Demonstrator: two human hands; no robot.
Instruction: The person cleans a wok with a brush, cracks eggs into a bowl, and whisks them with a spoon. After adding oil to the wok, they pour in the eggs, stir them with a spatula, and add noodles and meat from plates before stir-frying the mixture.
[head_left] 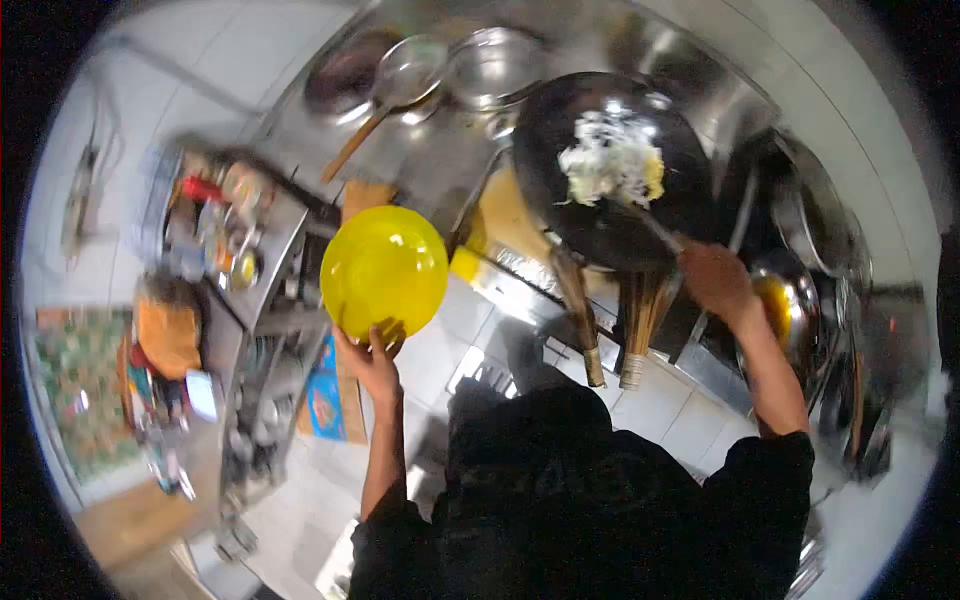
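Note:
My left hand [376, 365] grips the near rim of a yellow bowl [385, 270], thumb and fingers at its lower edge. The bowl is tilted so that its smooth inside faces me, with no food in it. My right hand [716, 280] is closed round the handle of a long-handled cooking utensil [655, 228] that reaches into a black wok [545, 150]. Its head is hidden at a heap of white and yellow food [610, 160] in the wok.
Two bamboo brushes [574, 310] jut toward me below the wok. A wooden-handled strainer [410, 72] and a metal bowl [495, 68] sit at the back left. A shiny pot with orange liquid [777, 305] stands right of my right hand. Shelving [270, 300] lines the left.

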